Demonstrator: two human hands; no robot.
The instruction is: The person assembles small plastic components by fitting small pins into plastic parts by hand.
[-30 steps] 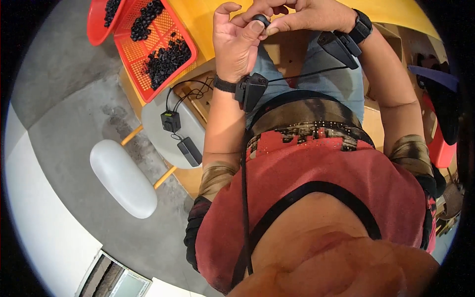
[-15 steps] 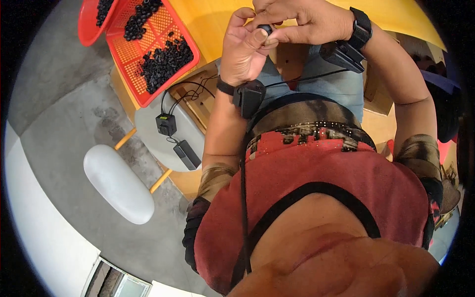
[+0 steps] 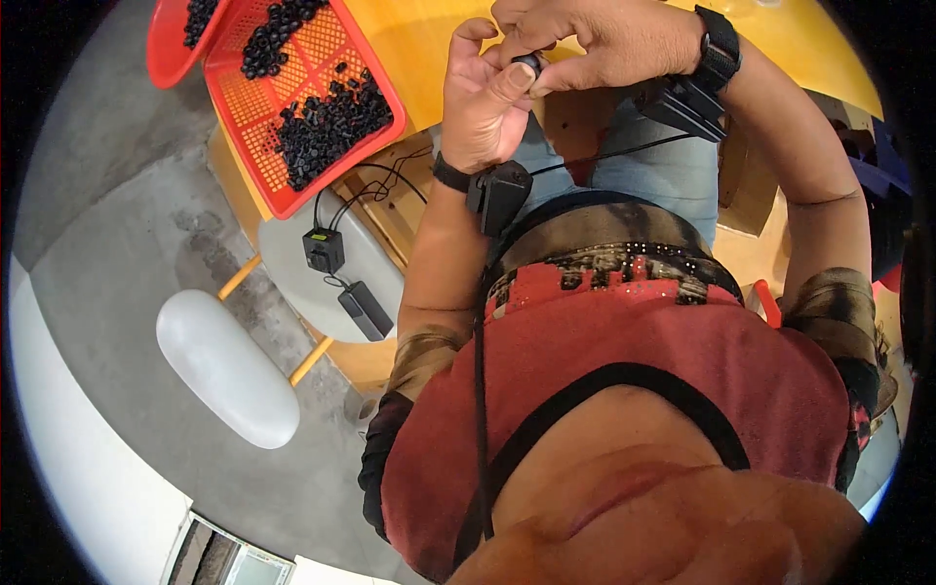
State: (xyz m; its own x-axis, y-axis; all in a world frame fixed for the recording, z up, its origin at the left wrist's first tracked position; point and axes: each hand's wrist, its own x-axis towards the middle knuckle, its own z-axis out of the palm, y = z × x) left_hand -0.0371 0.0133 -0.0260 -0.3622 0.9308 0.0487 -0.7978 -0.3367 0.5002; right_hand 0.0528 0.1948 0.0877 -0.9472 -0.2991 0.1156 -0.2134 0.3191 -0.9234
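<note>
My left hand [image 3: 480, 102] and my right hand [image 3: 609, 44] meet over my lap at the table's near edge. Between them is a small round black part [image 3: 527, 63], seemingly rubber or plastic. My left thumb presses on one side of it, and my right thumb and finger grip the other side. Fingers cover most of the part, so its exact shape is hidden. To the left, a red plastic basket [image 3: 399, 121] holds a heap of small black pieces [image 3: 331, 127] and a separate pile of black rings [image 3: 268, 44].
A second red container [image 3: 161, 54] with black parts stands beyond the basket. The yellow tabletop [image 3: 429, 39] runs along the top. A grey stool [image 3: 283, 268] bears a black box [image 3: 323, 251] and a power bank-like block [image 3: 366, 310] with cables. A white padded seat piece [image 3: 229, 370] is farther left.
Both hands stay on the black part, with only slight finger movement. The whole view has shifted a little; the basket appears slightly lower.
</note>
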